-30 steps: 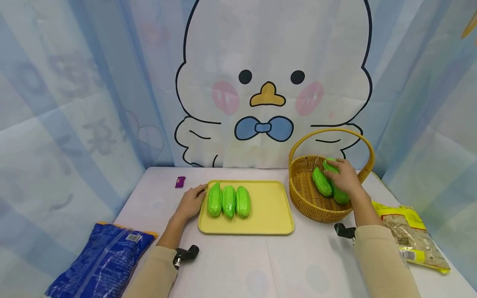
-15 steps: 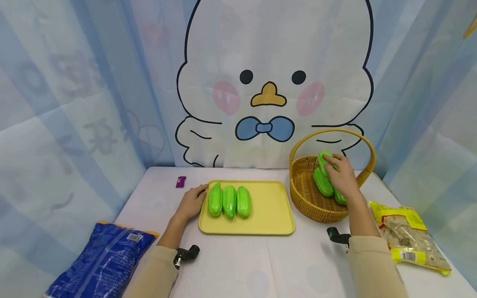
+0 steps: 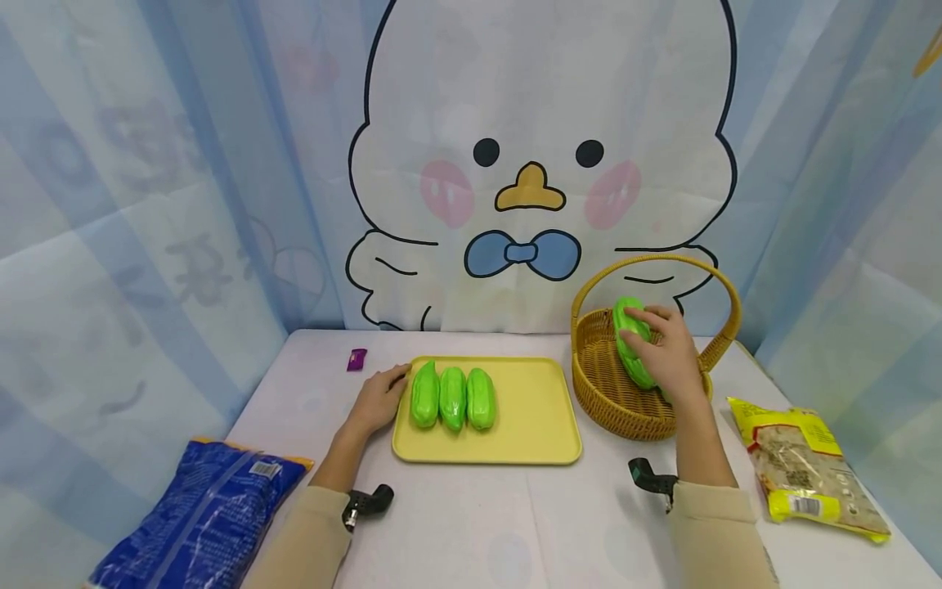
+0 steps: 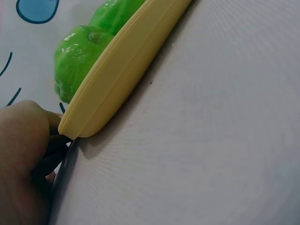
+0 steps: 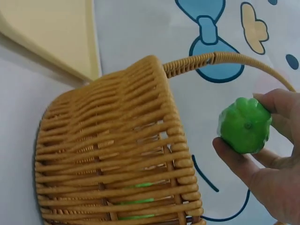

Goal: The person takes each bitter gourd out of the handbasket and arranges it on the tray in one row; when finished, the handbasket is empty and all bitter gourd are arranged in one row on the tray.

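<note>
I see the right hand (image 3: 671, 353) reaching in over the wicker basket (image 3: 620, 420), wrist below the palm, thumb and fingers spread just wide enough to pinch a green vegetable (image 5: 244, 125) between their tips. That vegetable is up at the basket's rim, within the arch of the handle (image 3: 655, 258); more green (image 5: 138, 202) shows through the weave below it. The left hand (image 3: 379, 401) lies to the side, its forearm slanting up from the lower edge, fingers touching the upper left corner of the yellow tray (image 3: 533, 413). Of the two hands, this is the one I can't read fully (its fingers are in shadow on my wrist feed), so I cannot tell whether it grips the rim. Three green vegetables (image 3: 452, 398) lie side by side on the tray's left half.

The surface (image 3: 471, 507) wears a pale cloth. A small purple packet (image 3: 356, 360) lies beyond the left hand, a blue bag (image 3: 202, 515) sits at left, and a yellow-ended bag (image 3: 809, 470) at right. Blue-and-white curtains (image 3: 147, 204) enclose the sides, and a big cartoon bird (image 3: 537, 106) with a bow tie fills the backdrop.
</note>
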The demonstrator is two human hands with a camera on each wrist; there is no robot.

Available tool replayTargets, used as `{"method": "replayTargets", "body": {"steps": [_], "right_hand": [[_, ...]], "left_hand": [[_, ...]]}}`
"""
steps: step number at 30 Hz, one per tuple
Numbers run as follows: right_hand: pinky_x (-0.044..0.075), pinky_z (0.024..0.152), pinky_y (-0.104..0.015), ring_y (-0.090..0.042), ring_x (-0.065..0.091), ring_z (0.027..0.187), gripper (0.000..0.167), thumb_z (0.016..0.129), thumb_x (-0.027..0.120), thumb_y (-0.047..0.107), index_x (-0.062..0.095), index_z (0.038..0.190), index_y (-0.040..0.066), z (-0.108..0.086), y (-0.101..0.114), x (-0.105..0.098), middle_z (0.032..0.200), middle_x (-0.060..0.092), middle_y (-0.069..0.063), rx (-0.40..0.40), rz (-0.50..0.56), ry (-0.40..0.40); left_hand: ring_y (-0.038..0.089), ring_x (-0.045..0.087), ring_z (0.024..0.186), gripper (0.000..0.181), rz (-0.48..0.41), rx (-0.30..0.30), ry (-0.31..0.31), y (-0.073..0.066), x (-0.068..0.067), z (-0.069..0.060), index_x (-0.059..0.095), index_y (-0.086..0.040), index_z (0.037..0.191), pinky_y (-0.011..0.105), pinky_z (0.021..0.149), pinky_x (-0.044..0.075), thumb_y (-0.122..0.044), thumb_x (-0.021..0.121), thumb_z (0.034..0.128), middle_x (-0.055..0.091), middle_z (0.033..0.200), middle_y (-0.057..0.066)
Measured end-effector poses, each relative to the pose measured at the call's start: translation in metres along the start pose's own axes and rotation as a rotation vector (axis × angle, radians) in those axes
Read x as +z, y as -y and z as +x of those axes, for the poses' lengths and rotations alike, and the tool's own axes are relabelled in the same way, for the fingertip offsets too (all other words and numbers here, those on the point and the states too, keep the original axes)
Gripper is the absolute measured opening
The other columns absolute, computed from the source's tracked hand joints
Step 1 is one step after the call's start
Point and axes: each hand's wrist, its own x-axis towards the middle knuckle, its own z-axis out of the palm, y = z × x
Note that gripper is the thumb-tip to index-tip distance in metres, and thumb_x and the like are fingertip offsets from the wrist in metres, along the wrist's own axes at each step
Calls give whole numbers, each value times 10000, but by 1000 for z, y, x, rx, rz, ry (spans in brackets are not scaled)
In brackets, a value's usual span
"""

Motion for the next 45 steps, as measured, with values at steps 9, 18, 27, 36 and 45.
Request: {"method": "replayTargets", "body": {"steps": [9, 18, 27, 36, 45], "right_hand": [[455, 989, -490, -430, 437, 1336, 505, 929, 807, 280, 677, 1367, 65, -8, 15, 7, 1488, 448, -235, -48, 23, 4], [472, 834, -248, -308, 488, 1179, 497, 903, 833, 327, 703, 1329, 106, -11, 26, 4, 1394, 486, -173, -86, -21, 30], [472, 921, -414, -350, 486, 1216, 463, 912, 822, 348, 708, 1311, 143, -17, 43, 2, 1414, 480, -165, -141, -37, 178], [494, 936, -439, -358, 495, 1233, 458, 920, 816, 315, 704, 1334, 154, -20, 50, 15, 1378, 502, -155, -139, -3, 290], [476, 973, -478, -336, 501, 1245, 470, 901, 829, 360, 714, 1321, 182, -21, 42, 50, 1371, 505, -138, -109, 37, 318]], "left_hand": [[362, 415, 1511, 442, 5, -4, -4, 3, 0, 1, 501, -39, 1532, 517, 1330, 165, -175, 451, 1114, 508, 1570, 183], [363, 420, 1508, 445, 9, -1, -6, 2, 1, 0, 498, -35, 1533, 517, 1329, 164, -170, 453, 1112, 510, 1568, 184], [377, 423, 1503, 441, 1, -6, -6, 0, 1, -2, 508, -19, 1521, 528, 1326, 175, -166, 460, 1109, 517, 1558, 197], [366, 418, 1509, 443, 0, -6, -3, -1, 1, -1, 506, -30, 1526, 519, 1328, 172, -185, 454, 1114, 514, 1565, 188], [367, 422, 1506, 444, 0, -4, 1, 0, 1, 0, 501, -30, 1530, 518, 1328, 167, -179, 451, 1114, 515, 1564, 189]]}}
